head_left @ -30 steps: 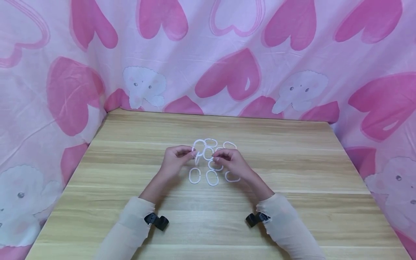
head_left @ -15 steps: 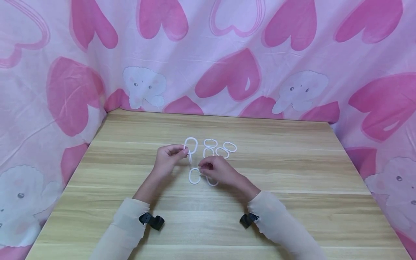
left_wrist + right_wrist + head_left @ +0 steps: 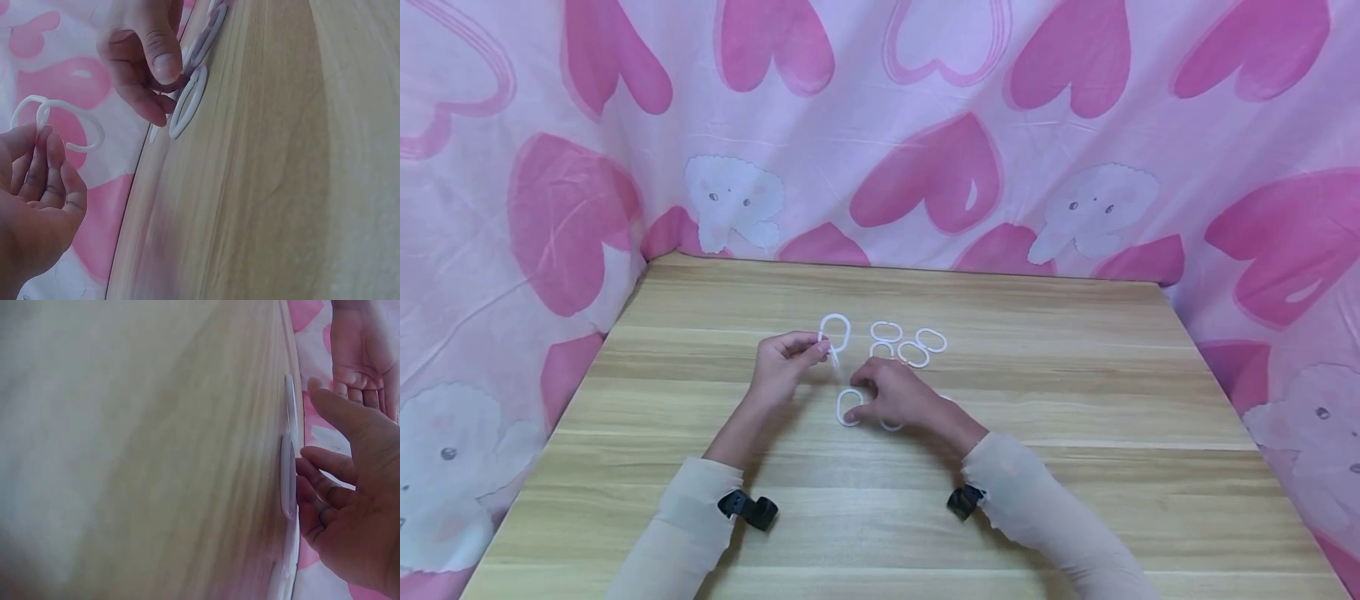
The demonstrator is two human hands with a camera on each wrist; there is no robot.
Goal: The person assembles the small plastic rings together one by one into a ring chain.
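Head view: your left hand [image 3: 781, 367] pinches 2 linked white rings [image 3: 847, 337] above the wooden tabletop [image 3: 1075, 417]. The upper oval stands with its long axis near vertical; the lower 1 hangs nearly edge-on, slanting down to the right. Your right hand [image 3: 895, 392] reaches over the near ring [image 3: 839, 408], thumb and fingers spread; that oval lies flat, long axis pointing away from you. Beyond it, the far ring [image 3: 874, 331] lies crosswise, and 2 slanted rings [image 3: 932, 330] lie to its right. Your right hand partly covers other rings.

Left wrist view: your left thumb and fingertips grip the pair just where they cross; 1 ring shows a free end curling back toward your fingers. Your right thumb and fingers are parted beside rings on the tabletop.

Right wrist view: your right thumb sticks out, fingers loosely bent beside a ring seen edge-on; you cannot tell if they touch.
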